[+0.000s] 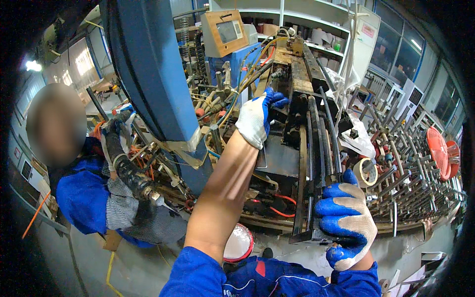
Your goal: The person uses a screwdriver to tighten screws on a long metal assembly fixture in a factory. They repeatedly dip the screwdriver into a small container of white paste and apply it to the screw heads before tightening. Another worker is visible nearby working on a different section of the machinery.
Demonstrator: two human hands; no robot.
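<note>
My left hand [257,116], in a white glove with blue fingertips, reaches up onto the dark greasy machine frame [297,74], its fingers pressed against the metal by the hoses. My right hand [346,222], in the same kind of glove, grips the near end of a long black metal bar [314,148] that runs away along the machine. My bare left forearm crosses the middle of the view.
A thick blue column [153,74] stands at the left. Another person in blue [84,193] reaches a gloved hand into the machine at the left. A tape roll [367,172], a control panel [225,32], racks of metal rods [415,183] and a red-and-white bucket [238,243] are around.
</note>
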